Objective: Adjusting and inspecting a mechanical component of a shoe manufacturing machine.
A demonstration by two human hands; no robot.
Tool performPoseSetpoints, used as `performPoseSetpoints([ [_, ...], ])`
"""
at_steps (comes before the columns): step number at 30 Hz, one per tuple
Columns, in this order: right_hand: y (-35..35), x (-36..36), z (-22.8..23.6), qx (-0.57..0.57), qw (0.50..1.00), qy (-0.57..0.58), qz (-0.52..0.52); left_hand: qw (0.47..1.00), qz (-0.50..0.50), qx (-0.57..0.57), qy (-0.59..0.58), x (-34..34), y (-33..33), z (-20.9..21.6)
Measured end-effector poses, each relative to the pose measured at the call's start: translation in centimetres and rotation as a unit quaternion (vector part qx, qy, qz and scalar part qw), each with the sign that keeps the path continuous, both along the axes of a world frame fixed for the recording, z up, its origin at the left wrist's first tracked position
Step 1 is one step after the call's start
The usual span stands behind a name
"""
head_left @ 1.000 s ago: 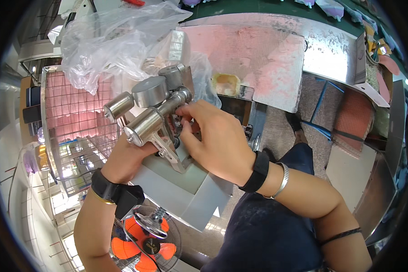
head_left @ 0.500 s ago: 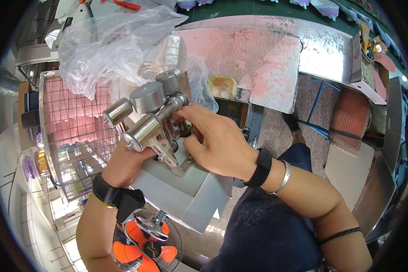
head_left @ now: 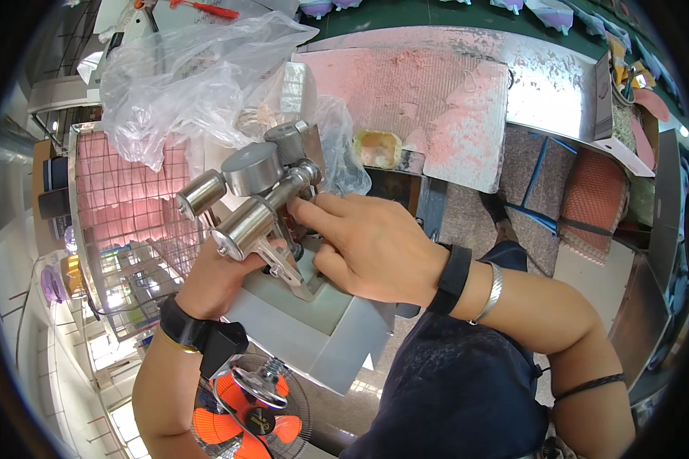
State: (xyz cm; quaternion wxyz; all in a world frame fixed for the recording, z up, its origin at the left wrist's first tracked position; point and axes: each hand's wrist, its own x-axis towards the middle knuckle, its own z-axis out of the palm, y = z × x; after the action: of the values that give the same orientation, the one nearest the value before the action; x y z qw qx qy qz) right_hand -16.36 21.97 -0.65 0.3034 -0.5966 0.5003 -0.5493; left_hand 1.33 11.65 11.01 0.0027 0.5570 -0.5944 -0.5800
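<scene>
A small machine with shiny metal cylinders (head_left: 249, 226) and a round metal drum (head_left: 251, 170) stands on a grey housing (head_left: 306, 325) in front of me. My right hand (head_left: 386, 249) reaches into it from the right. Its fingers are bent, with the fingertips beside the metal shaft and the thumb by the bracket (head_left: 283, 268); whatever they pinch is hidden. My left hand (head_left: 220, 277) comes up from the left under the front cylinder. Most of its fingers lie behind the metalwork, so its grip does not show.
Clear plastic bags (head_left: 184, 92) lie behind the machine, beside a pink-smeared board (head_left: 429, 99) and a small yellowish tray (head_left: 377, 149). To the left is a wire-mesh rack (head_left: 134, 199). An orange-bladed fan (head_left: 260, 421) stands low in front, with a filled carton (head_left: 628, 138) at the right.
My right hand has shifted slightly right and downward, and its fingers have straightened a little. The left hand stays at about the same place under the cylinder.
</scene>
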Motion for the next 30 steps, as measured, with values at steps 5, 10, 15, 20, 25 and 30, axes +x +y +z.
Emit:
performPoseSetpoints([
  [5, -0.2, -1.5, 0.2, -0.051, 0.965, 0.246, 0.078, 1.000, 0.000, -0.011, -0.006, 0.1, 0.1, 0.0],
  [10, -0.5, -2.3, -0.2, -0.026, 0.959, 0.254, 0.123, 1.000, 0.017, -0.002, 0.000, 0.1, -0.1, -0.2],
  [15, -0.4, -0.9, 0.1, -0.069, 0.995, 0.068, -0.039, 0.999, 0.021, 0.006, 0.023, 0.3, 0.0, -0.3],
  [20, -0.3, 0.9, 1.0, 0.038, 0.995, -0.006, -0.095, 0.999, 0.014, 0.008, 0.032, 0.2, -0.1, -0.2],
  [25, 0.3, 1.4, 1.0, 0.048, 0.994, -0.011, -0.096, 0.998, 0.020, 0.018, 0.055, -0.1, 0.0, -0.1],
  [30, 0.5, 1.9, 0.6, 0.037, 0.994, -0.031, -0.102, 0.999, 0.002, 0.004, 0.039, -0.3, 0.1, 0.1],
])
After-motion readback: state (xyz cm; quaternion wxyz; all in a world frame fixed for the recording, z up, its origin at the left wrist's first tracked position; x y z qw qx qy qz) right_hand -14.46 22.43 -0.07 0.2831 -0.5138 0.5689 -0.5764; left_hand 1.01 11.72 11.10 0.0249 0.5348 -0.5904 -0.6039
